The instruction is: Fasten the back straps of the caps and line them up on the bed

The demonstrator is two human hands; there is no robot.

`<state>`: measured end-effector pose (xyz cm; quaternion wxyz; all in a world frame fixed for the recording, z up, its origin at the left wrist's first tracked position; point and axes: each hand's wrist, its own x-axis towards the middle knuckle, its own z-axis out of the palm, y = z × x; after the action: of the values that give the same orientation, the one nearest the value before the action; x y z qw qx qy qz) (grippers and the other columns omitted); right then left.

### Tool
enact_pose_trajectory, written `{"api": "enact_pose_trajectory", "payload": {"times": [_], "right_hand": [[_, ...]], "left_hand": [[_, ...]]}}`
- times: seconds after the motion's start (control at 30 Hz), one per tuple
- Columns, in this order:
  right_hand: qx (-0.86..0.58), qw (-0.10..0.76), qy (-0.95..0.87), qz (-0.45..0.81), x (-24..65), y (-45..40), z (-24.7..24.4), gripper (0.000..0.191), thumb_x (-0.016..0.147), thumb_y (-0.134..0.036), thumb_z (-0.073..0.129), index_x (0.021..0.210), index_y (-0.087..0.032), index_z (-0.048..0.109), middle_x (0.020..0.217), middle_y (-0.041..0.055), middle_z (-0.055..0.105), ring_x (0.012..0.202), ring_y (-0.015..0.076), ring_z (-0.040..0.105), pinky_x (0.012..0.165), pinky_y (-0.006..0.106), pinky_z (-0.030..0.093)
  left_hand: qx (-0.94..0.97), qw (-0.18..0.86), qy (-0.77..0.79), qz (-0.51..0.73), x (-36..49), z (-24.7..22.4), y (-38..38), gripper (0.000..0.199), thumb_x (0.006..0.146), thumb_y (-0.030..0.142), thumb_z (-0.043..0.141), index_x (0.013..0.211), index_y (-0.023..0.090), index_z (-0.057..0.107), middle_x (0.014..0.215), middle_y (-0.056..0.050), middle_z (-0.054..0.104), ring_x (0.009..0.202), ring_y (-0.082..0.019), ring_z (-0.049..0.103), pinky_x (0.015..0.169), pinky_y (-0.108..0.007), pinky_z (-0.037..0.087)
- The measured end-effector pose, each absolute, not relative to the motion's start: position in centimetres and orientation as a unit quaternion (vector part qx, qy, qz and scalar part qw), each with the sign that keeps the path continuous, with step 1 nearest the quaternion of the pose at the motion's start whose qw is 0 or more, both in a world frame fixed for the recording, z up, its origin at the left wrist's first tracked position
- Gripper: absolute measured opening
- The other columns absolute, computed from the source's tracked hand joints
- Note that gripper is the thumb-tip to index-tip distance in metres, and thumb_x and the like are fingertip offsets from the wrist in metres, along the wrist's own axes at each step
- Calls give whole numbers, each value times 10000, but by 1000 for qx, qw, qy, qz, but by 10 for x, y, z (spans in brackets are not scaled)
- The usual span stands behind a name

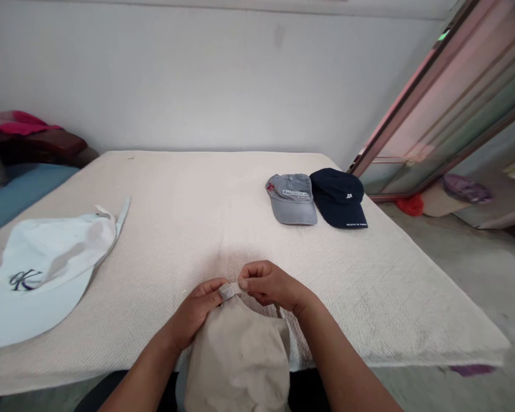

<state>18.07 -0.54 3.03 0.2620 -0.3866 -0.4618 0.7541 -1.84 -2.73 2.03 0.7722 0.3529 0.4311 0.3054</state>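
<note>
A beige baseball cap (240,355) lies at the table's near edge, its back opening facing away from me. My left hand (203,303) pinches the cap's rim at the left end of this opening, beside a pale patch at the strap's base. The fingers of my right hand (268,283) are closed on the free part of the adjustment strap (235,289), close to my left fingertips. Part of the opening's right side hides behind my right hand and wrist.
A white cap (47,269) with dark lettering and a loose strap lies at left. A grey cap (292,197) and a navy cap (340,197) sit side by side at the far right of the cloth-covered table (189,206). A wall stands behind.
</note>
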Motion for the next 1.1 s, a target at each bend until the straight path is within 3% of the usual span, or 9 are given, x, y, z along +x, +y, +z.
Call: {"api": "enact_pose_trajectory", "payload": {"times": [0.43, 0.67, 0.87, 1.1], "right_hand": [[-417, 246, -541, 688, 184, -4, 29, 150, 750, -298, 612, 707, -163, 559, 525, -66, 404, 429, 42, 307, 376, 178, 213], [-418, 231, -568, 670, 183, -5, 33, 130, 756, -280, 594, 710, -162, 565, 529, -58, 406, 442, 46, 312, 382, 179, 222], [-432, 226, -575, 657, 184, -4, 32, 117, 747, -264, 599, 712, -159, 560, 528, -61, 414, 435, 44, 326, 373, 171, 235], [-405, 241, -540, 698, 181, -5, 32, 150, 760, -283, 596, 695, -163, 535, 510, -71, 388, 428, 42, 303, 374, 172, 221]], "left_hand": [[437, 685, 504, 292, -16, 23, -28, 183, 767, 289, 560, 823, 179, 694, 846, -52, 645, 811, -199, 539, 727, -269, 384], [445, 704, 470, 292, -13, 27, -28, 156, 757, 267, 545, 714, 173, 662, 736, -33, 594, 720, -182, 503, 652, -259, 375], [377, 756, 450, 290, -12, 23, -29, 116, 756, 285, 607, 737, 171, 620, 643, 14, 528, 576, -115, 448, 553, -217, 328], [351, 770, 446, 291, -13, 21, -30, 164, 755, 329, 659, 777, 167, 642, 686, 12, 554, 610, -95, 476, 584, -199, 342]]}}
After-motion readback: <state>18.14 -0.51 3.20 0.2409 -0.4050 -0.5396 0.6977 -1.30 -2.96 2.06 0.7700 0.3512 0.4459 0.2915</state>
